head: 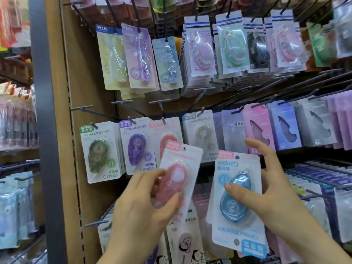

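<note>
My left hand (141,204) grips a pink correction-tape pack (178,178), thumb across its blister, the card tilted right in front of the display. My right hand (266,189) holds a blue correction-tape pack (238,199) turned upside down; the thumb presses on the blue blister and the fingers spread behind the card's right edge. Both packs are held off the hooks, side by side, a small gap between them.
A wooden pegboard display (89,88) carries rows of hanging packs on metal hooks: green (99,151), purple (136,147) and pink Campus packs just behind my hands, PLUS tapes (131,56) above. An empty hook (82,108) juts out at left. A grey upright post (44,111) stands at left.
</note>
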The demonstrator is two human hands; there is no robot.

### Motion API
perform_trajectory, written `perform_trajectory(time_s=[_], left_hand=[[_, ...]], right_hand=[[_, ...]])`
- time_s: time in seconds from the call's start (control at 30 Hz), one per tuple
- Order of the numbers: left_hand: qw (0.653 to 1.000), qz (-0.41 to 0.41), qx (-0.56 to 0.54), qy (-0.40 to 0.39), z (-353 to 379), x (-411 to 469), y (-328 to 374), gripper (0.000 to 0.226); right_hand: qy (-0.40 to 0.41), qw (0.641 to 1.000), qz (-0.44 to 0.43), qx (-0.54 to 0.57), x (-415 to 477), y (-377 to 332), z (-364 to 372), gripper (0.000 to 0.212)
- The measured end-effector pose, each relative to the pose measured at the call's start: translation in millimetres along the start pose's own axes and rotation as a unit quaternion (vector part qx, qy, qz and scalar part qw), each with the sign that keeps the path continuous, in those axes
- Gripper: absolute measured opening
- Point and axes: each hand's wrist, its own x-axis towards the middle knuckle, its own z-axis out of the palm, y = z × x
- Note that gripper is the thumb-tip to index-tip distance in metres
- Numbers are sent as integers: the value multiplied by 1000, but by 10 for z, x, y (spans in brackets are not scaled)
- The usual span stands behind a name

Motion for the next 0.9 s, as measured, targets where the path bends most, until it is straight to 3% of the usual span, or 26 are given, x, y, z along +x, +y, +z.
perform_trajectory(time_s=[0.23,0.57,0.9], left_hand=[[997,-20,34,59,-230,329,84,65],[965,53,255,24,-20,606,130,63],[946,100,307,30,29,730,116,65]], right_hand=[[-11,1000,9,7,39,6,-77,78],[-30,999,15,7,87,-5,-97,77],[-49,998,18,31,148,-6,-69,77]])
